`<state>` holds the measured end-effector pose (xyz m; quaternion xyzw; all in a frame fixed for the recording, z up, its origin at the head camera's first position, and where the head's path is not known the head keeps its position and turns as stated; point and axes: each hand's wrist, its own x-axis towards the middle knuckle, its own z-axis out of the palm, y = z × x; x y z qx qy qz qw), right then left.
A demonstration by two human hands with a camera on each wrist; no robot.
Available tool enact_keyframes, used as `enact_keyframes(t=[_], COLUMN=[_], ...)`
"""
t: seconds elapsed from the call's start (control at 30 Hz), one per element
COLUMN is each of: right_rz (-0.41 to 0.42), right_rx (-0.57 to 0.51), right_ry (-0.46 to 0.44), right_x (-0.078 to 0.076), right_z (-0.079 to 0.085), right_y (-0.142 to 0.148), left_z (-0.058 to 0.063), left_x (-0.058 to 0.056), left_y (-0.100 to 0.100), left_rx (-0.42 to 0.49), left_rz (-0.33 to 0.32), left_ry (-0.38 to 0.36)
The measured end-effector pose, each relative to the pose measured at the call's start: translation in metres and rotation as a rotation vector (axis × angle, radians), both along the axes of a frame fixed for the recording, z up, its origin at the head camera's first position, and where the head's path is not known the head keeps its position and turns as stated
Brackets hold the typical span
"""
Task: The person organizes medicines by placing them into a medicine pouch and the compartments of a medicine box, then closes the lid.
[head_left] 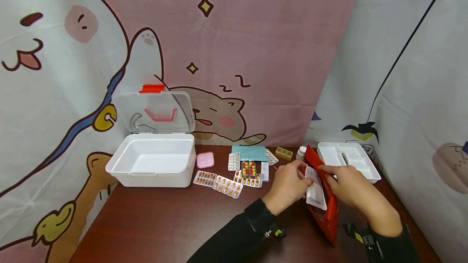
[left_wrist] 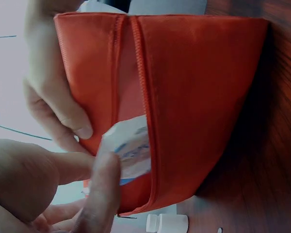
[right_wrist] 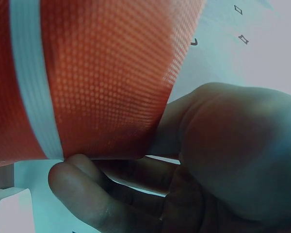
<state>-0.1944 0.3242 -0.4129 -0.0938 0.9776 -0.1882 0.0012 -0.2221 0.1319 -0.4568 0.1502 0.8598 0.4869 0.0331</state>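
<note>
A red zippered pouch (head_left: 330, 210) stands upright on the table, its zip undone and its mouth spread. My right hand (head_left: 352, 188) grips the pouch's edge from the right, thumb on one face and fingers on the other in the right wrist view. My left hand (head_left: 290, 184) pinches a white packet (head_left: 316, 192) at the pouch's mouth. In the left wrist view the packet (left_wrist: 133, 148) sits partly between the zip edges, with blue print on it and its lower part hidden inside. The left fingertips overlap its near edge.
Blister packs (head_left: 227, 186) and a small yellow-red pill pack (head_left: 248, 169) lie left of my hands, by a teal packet (head_left: 252, 152). A white bottle (head_left: 301, 153) and a divided white tray (head_left: 352, 153) stand behind the pouch. Farther left are a pink case (head_left: 205, 160) and an open white box (head_left: 151, 177).
</note>
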Motion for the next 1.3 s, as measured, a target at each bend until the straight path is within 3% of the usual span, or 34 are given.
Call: enact_keyframes(t=[0.23, 0.4, 0.8, 1.3], right_rz=[0.009, 0.015, 0.019, 0.013], right_rx=[-0.005, -0.006, -0.002, 0.000], right_ry=[0.017, 0.020, -0.005, -0.023], right_x=[0.000, 0.000, -0.001, -0.002], right_z=[0.000, 0.000, 0.001, 0.001], right_y=[0.000, 0.000, 0.000, 0.001], left_z=[-0.002, -0.001, -0.001, -0.007], left_x=[0.000, 0.002, -0.001, -0.005], left_y=[0.007, 0.014, 0.025, 0.031], left_rx=[-0.255, -0.350, -0.380, -0.422], left_rz=[-0.047, -0.057, -0.025, 0.002], left_ry=[0.146, 0.203, 0.138, 0.159])
